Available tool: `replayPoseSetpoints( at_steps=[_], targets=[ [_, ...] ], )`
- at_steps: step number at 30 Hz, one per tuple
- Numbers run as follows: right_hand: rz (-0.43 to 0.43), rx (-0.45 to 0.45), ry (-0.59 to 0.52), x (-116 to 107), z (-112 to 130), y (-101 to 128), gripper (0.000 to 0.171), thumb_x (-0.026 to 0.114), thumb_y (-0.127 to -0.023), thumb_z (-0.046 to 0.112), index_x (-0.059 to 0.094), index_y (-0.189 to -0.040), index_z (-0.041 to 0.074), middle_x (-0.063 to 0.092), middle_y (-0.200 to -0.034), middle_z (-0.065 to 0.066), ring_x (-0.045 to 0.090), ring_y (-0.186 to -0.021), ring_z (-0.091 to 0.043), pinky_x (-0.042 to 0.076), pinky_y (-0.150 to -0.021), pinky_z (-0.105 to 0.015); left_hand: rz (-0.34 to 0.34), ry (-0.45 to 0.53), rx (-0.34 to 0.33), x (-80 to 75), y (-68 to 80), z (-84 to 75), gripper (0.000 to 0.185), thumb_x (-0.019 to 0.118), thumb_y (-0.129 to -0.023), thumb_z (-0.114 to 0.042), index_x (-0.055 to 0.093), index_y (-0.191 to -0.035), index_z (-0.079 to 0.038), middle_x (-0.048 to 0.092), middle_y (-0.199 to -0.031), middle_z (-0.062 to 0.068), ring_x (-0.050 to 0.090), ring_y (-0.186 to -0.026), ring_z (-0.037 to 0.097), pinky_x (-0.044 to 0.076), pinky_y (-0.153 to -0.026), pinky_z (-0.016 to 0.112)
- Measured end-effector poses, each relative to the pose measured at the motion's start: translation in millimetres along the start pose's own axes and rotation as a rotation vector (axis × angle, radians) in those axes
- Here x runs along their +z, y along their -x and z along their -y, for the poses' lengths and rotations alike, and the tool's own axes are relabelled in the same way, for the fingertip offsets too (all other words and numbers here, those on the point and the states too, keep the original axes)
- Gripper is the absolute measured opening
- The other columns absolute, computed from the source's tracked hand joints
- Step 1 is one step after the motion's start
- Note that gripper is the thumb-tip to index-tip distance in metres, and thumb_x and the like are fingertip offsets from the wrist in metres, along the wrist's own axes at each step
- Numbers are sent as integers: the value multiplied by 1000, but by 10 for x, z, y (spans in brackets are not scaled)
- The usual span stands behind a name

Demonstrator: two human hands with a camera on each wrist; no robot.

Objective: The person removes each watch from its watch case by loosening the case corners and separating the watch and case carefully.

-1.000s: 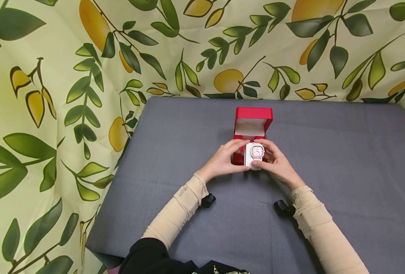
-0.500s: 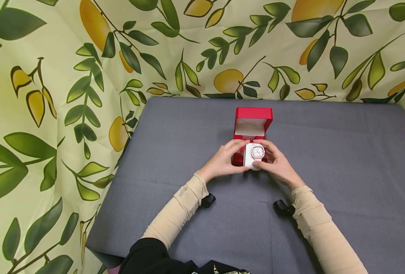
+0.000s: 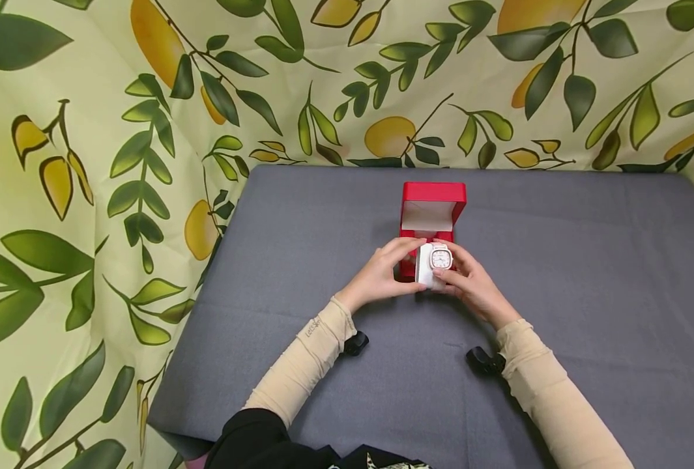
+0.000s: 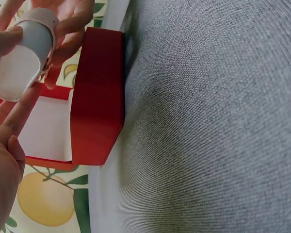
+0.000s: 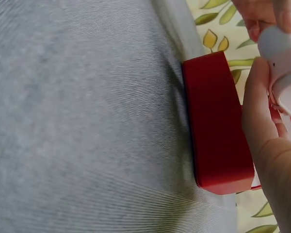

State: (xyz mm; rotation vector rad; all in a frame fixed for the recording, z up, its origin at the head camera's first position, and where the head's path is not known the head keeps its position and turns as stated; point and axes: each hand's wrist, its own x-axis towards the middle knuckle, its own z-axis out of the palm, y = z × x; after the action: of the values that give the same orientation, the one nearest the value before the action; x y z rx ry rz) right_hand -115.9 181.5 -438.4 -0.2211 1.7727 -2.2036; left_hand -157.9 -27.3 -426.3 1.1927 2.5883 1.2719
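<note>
Hands (image 3: 382, 273) (image 3: 472, 283) cupped, pinching watch cushion (image 3: 427, 268) over red box (image 3: 431, 212).

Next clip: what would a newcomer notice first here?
The open red box at the middle of the grey table, its pale-lined lid upright. Just in front, the left hand and right hand hold a white watch on its cushion between them.

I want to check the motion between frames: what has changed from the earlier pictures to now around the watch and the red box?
Very little changed. The right hand shifted slightly left and its thumb moved up against the white square-faced watch on its white cushion, which turned a little. The left hand holds the cushion as before. The open red box on the grey cloth-covered table stayed in place.
</note>
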Motion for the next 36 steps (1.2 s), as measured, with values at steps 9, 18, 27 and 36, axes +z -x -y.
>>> replayPoseSetpoints(
  at_steps=[9, 18, 27, 36],
  targets=[
    [76, -2, -88, -7, 60, -3, 24, 43, -97, 13, 48, -119, 20, 58, -106, 6, 62, -90, -5, 54, -76, -26, -2, 11, 21, -23, 2, -18, 73, 78, -74, -25, 45, -137, -11, 49, -133, 4, 50, -113, 12, 37, -95, 40],
    [31, 43, -20, -11, 97, -7, 22, 47, -96, 14, 49, -116, 22, 56, -104, 8, 60, -87, -4, 54, -73, -26, 9, 21, 50, -24, -3, -20, 73, 78, -73, -22, 45, -137, -8, 48, -132, 6, 53, -110, 14, 39, -95, 38],
    [43, 15, 110, -45, 70, 1, 45, 48, -96, 15, 37, -138, 28, 43, -119, 2, 59, -91, -7, 54, -72, -27, 24, 27, 27, -18, 20, 26, 73, 78, -74, -25, 45, -137, -14, 48, -133, 5, 52, -111, 14, 38, -96, 37],
    [103, -55, 141, -50, 39, -3, 66, 58, -86, -5, 33, -141, 19, 41, -122, -1, 62, -90, -9, 56, -75, -29, 0, 64, 39, -20, 17, 37, 72, 80, -71, -18, 47, -135, -8, 50, -128, 11, 59, -99, 17, 47, -92, 34]
  ],
)
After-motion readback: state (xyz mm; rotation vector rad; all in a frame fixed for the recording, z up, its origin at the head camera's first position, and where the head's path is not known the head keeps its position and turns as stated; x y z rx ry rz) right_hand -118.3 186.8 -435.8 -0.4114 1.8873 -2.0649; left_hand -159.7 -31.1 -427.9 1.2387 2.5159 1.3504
